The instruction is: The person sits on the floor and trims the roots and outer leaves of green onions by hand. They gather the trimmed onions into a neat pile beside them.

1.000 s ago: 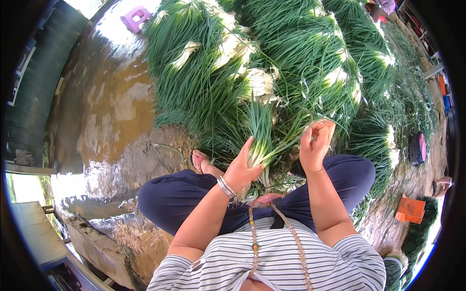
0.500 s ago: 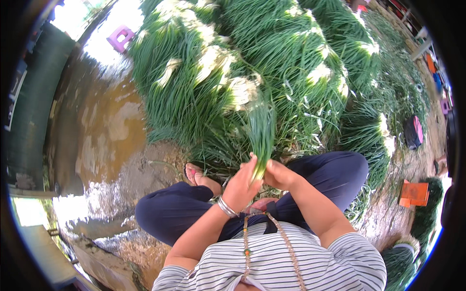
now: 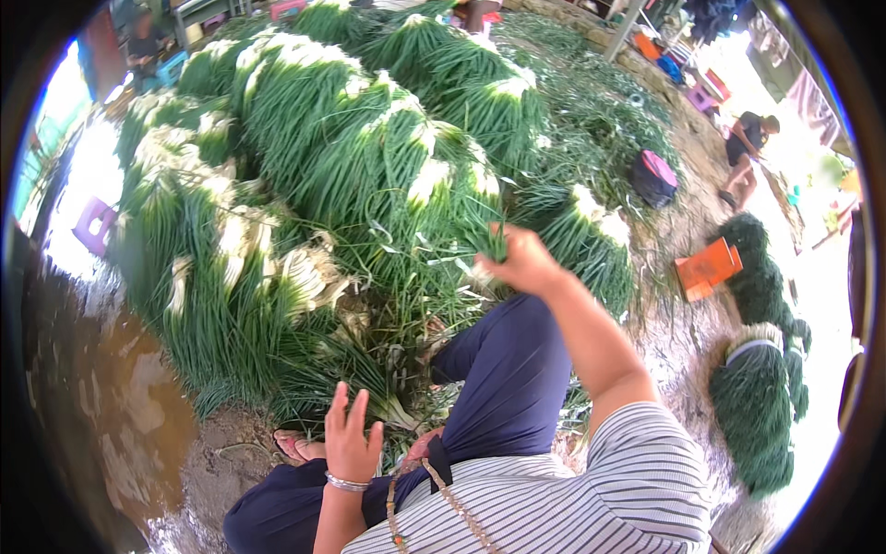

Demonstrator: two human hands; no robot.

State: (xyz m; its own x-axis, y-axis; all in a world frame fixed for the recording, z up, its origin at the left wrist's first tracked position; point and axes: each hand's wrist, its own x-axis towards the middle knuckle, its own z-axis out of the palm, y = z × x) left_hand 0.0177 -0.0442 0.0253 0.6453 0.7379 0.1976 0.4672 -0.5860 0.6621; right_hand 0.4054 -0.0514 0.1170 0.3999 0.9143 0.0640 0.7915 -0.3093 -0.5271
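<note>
My left hand [image 3: 351, 445], with a silver bangle at the wrist, is raised above my lap, fingers spread and nothing in them. My right hand [image 3: 523, 261] reaches out over my bent knee, its fingers closed round some green onions [image 3: 493, 244]; most of what it grips is hidden or blurred. Just beyond lies a large heap of green onions [image 3: 323, 120] in long rows, white ends showing among the green leaves. By my feet, a few loose green onions [image 3: 392, 406] lie with their pale ends towards me.
Brown water [image 3: 101, 397] covers the ground at left, beside a purple stool [image 3: 94, 226]. To the right are a black and pink bag [image 3: 655, 177], an orange box [image 3: 708, 269] and tied green onion bundles [image 3: 752, 411]. Another person [image 3: 746, 152] sits at far right.
My hands have parted: the left has let go of the green onion bunch and opened, while the right has moved out to the right. The view has swung right.
</note>
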